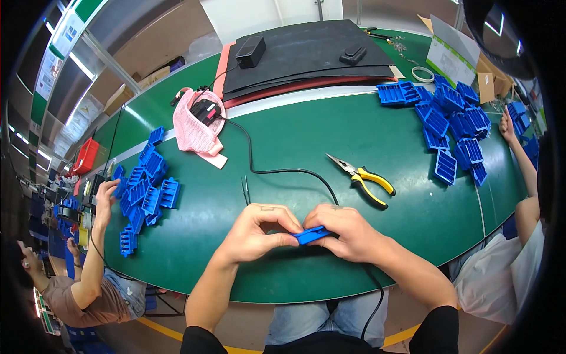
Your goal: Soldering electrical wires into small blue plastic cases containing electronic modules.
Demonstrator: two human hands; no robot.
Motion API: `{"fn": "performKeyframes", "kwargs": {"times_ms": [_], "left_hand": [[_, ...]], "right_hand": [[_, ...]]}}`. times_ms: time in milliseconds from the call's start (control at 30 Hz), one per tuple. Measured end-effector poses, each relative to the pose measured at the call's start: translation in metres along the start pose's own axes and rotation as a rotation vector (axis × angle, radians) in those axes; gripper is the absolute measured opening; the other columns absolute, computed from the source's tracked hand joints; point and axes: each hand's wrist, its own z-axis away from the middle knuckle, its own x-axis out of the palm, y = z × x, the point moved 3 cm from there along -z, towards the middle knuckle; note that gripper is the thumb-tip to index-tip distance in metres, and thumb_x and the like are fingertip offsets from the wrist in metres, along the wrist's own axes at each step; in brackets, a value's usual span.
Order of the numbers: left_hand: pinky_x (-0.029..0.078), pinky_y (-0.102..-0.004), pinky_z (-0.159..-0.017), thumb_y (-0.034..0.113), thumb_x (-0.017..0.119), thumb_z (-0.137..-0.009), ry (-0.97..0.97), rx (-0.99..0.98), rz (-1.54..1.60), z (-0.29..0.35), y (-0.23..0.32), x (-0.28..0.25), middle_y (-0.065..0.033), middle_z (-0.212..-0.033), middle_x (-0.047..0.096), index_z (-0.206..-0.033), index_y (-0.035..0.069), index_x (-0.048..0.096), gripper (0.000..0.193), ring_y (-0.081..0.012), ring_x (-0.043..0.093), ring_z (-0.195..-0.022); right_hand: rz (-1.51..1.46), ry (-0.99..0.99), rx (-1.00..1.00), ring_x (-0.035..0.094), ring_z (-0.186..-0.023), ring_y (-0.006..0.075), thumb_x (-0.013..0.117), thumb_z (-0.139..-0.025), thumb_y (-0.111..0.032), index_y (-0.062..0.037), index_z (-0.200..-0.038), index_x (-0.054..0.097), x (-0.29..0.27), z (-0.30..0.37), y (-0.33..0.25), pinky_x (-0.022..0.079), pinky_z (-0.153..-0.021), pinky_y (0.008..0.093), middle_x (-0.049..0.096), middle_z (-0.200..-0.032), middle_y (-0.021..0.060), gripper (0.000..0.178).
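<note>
Between my two hands, over the near edge of the green table (283, 283), I hold a small blue plastic part (312, 235). My left hand (257, 233) pinches its left end between thumb and fingers. Around its right end close the fingers of my right hand (348, 232). The fingers cover much of the part, so its inner shape is hidden. Just beyond my left hand lie metal tweezers (245, 190). Needle-nose pliers (367, 180) with yellow and black handles rest beyond my right hand.
Piles of slotted blue plastic parts lie left (138, 192) and right (451, 121). A black cable (283, 171) runs past a pink mesh cloth (191, 121) and under my hands. Black sheets (306, 56) are stacked behind. Co-workers' hands reach in at left (105, 197) and right (506, 125).
</note>
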Motion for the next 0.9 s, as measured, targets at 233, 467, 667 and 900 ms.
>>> {"fn": "performKeyframes", "kwargs": {"times_ms": [233,467,667,900], "left_hand": [[0.051,-0.0323,-0.080,0.005,0.080,-0.072,0.272,0.328,-0.615,-0.008,0.016,0.006,-0.0112,-0.099,0.067,-0.104,0.002,0.069,0.034,-0.0238,0.063,-0.092],[0.054,-0.0343,-0.069,0.005,0.078,-0.072,0.293,0.359,-0.779,-0.005,0.004,0.018,-0.0143,-0.096,0.069,-0.109,0.001,0.064,0.040,-0.0297,0.068,-0.080],[0.054,-0.0341,-0.065,0.006,0.073,-0.079,0.244,0.383,-0.876,-0.001,0.003,0.018,-0.0154,-0.093,0.069,-0.112,0.001,0.062,0.035,-0.0303,0.068,-0.074],[0.054,-0.0329,-0.064,0.006,0.073,-0.080,0.008,0.153,-0.588,0.001,0.010,0.007,-0.0175,-0.083,0.068,-0.107,0.000,0.066,0.029,-0.0303,0.069,-0.075]], "right_hand": [[-0.385,0.279,0.181,0.062,-0.091,0.0220,0.071,-0.080,-0.002,0.0003,-0.097,0.064,-0.003,-0.005,0.010,0.047,-0.082,0.0304,0.064,-0.098,0.0111,0.019],[-0.415,0.258,0.322,0.058,-0.086,0.0117,0.070,-0.084,-0.004,-0.0010,-0.102,0.062,-0.005,0.004,0.016,0.046,-0.076,0.0252,0.063,-0.093,0.0053,0.020],[-0.268,0.215,0.263,0.058,-0.074,0.0104,0.071,-0.084,-0.006,-0.0006,-0.102,0.062,-0.010,0.003,0.017,0.047,-0.068,0.0256,0.064,-0.083,0.0047,0.021],[-0.300,0.020,0.399,0.062,-0.085,0.0118,0.071,-0.079,0.000,0.0008,-0.100,0.064,-0.015,0.005,0.017,0.048,-0.076,0.0247,0.067,-0.095,0.0071,0.022]]}}
